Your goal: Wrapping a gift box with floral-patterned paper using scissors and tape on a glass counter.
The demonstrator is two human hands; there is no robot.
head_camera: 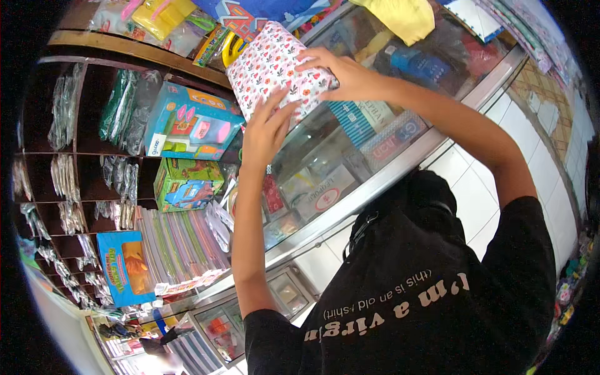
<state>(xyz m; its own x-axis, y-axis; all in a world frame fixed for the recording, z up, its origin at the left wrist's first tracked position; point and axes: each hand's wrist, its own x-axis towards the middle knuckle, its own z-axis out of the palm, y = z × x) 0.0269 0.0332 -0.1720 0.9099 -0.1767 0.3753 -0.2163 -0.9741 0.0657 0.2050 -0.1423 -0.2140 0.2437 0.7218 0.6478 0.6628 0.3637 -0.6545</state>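
A package wrapped in white paper with red and pink flowers (274, 65) lies tilted over the glass-topped counter (307, 171). My left hand (268, 126) holds its near left edge, fingers spread over the printed face; the thumb is hidden. At the right end, my right hand (344, 75) grips the package by its corner, with fingertips on top and the thumb at the near side. The yellow handle of what look like scissors (230, 50) shows beside the package's far left edge. The underside of the package is out of sight.
Left of the counter, a shelf holds a blue toy box (194, 123), a green box (187, 185) and a row of books or notebooks (180, 243). Yellow cloth or plastic (403, 18) lies at the counter's far side. A metal edge (347, 192) borders the glass near my body.
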